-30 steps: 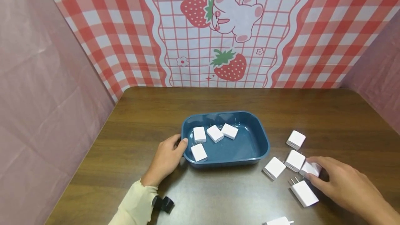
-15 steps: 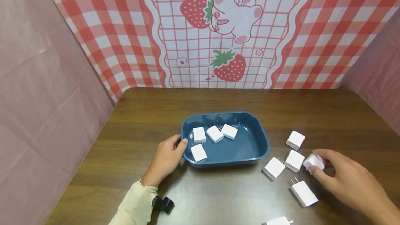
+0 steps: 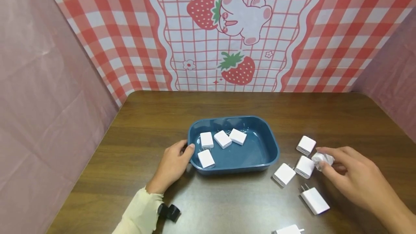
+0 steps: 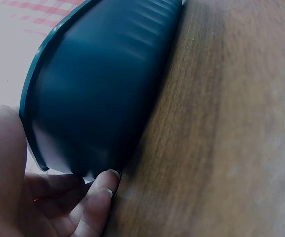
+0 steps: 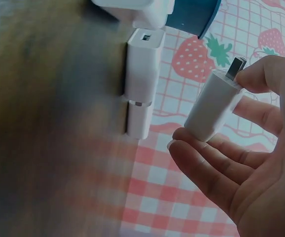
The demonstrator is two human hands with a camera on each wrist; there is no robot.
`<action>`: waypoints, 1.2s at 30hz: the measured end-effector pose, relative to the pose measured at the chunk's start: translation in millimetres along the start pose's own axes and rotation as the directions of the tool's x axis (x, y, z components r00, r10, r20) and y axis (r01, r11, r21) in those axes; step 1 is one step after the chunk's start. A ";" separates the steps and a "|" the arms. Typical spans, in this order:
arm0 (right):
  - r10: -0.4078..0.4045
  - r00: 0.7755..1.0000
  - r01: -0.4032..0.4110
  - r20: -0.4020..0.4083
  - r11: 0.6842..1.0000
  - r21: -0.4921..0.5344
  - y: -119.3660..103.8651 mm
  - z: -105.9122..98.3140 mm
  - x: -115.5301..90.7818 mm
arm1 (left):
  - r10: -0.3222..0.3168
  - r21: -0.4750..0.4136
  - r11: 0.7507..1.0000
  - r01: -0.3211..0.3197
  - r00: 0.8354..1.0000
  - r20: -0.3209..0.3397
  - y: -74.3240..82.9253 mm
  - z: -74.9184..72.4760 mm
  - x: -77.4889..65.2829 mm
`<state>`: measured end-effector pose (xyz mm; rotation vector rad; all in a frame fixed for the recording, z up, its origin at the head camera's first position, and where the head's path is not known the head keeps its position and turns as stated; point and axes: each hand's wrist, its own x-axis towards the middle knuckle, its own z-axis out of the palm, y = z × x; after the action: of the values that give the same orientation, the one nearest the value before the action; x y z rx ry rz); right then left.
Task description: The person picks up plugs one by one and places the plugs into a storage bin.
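Note:
My left hand [image 3: 173,164] grips the left end of a dark blue plastic tray [image 3: 275,154]. Its thumb lies at the rim, and the fingers reach down the outer wall in the left wrist view. Several white USB chargers lie inside, one [image 3: 206,159] at the tray's near left. At the right, my right hand [image 3: 354,176] pinches a white USB charger [image 5: 214,106] between thumb and fingertips, off the table with its metal prongs at the thumb. Other chargers lie close by: one [image 3: 304,167] beside the fingers, one [image 3: 306,145] behind it and one [image 3: 284,174] to its left.
Nearer the front, a charger [image 3: 314,200] lies with its prongs pointing away, and another [image 3: 289,229] is cut off by the frame's bottom edge. A brown wooden table [image 3: 156,115] carries everything. Behind it hangs a red checked cloth [image 3: 130,28] with strawberries.
My right hand has lifted the charger off the table and turned it, shifting slightly away from me. The left hand and the tray have stayed put.

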<state>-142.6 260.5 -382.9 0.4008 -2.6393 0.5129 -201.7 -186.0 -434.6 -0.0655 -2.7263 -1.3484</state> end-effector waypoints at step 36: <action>-0.060 0.998 0.064 -0.033 0.991 0.117 -55.3 18.0 50.9 | -0.003 0.022 1.000 0.003 1.000 0.003 0.8 -1.1 0.3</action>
<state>-173.7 194.0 -359.1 0.5056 -2.5672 0.6512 -201.9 -186.4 -433.3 -0.0616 -2.7441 -1.3194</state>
